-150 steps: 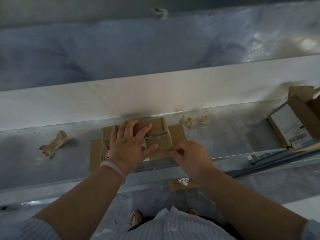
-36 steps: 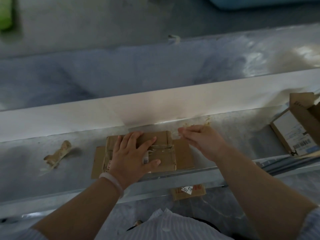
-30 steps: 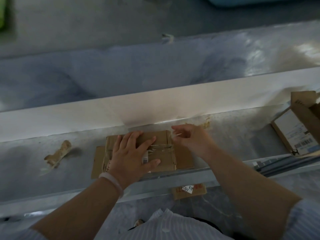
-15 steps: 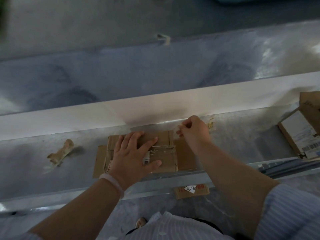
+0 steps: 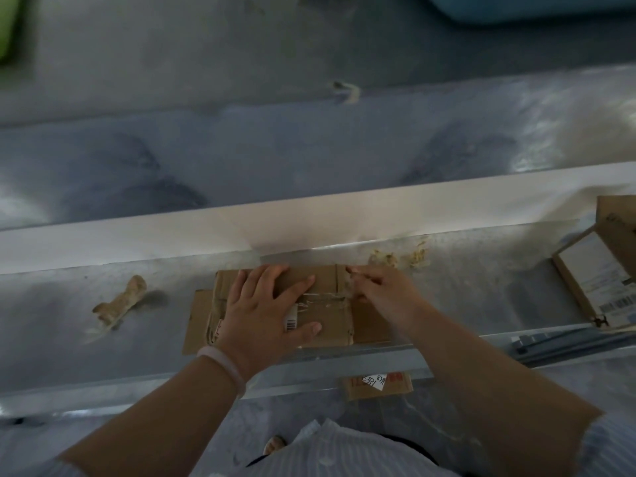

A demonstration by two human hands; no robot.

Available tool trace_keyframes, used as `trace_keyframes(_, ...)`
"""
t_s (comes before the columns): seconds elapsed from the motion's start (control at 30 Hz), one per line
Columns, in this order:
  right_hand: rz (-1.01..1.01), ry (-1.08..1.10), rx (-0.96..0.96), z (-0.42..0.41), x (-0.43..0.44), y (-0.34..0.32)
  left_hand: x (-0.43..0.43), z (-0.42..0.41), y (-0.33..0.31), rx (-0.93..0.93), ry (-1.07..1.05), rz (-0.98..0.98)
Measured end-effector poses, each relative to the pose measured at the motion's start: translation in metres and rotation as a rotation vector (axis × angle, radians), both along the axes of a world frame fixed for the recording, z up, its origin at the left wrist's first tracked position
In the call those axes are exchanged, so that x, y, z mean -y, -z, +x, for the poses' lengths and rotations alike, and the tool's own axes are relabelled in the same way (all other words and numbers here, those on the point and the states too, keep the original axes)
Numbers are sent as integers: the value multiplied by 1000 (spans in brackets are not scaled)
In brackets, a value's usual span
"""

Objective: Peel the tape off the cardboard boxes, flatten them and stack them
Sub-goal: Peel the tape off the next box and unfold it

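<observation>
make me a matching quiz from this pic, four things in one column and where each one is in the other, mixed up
1 left hand
2 right hand
3 crumpled tape wad
4 labelled box

a at the far right edge of the table
b pressed flat on top of the taped box
c lying alone, left of the taped box
d at the taped box's right end

Pairs: 1-b, 2-d, 3-c, 4-a
</observation>
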State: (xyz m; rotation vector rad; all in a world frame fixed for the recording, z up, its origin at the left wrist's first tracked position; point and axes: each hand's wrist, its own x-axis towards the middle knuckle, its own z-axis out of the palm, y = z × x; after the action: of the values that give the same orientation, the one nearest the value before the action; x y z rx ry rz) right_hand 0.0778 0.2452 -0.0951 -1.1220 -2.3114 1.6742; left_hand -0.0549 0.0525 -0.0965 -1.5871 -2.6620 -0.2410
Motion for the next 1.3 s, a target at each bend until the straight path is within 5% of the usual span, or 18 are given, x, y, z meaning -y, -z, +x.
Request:
trace_keyframes(0.2, 218, 320, -41, 10, -21, -19, 1, 1, 0, 6, -3, -7)
trace_keyframes(0.43, 466, 120, 142, 10, -41, -26, 1, 1, -1, 17, 3, -9)
trace_keyframes(0.67, -75, -125, 110, 12, 19, -11, 0, 4, -2, 10, -3, -34)
trace_keyframes(0.83, 11, 8, 97, 12, 27, -8, 1, 12, 0, 28, -59, -54)
trace_keyframes(1.3, 499, -353, 155, 8, 12, -16, 0, 11, -2, 85, -98, -68)
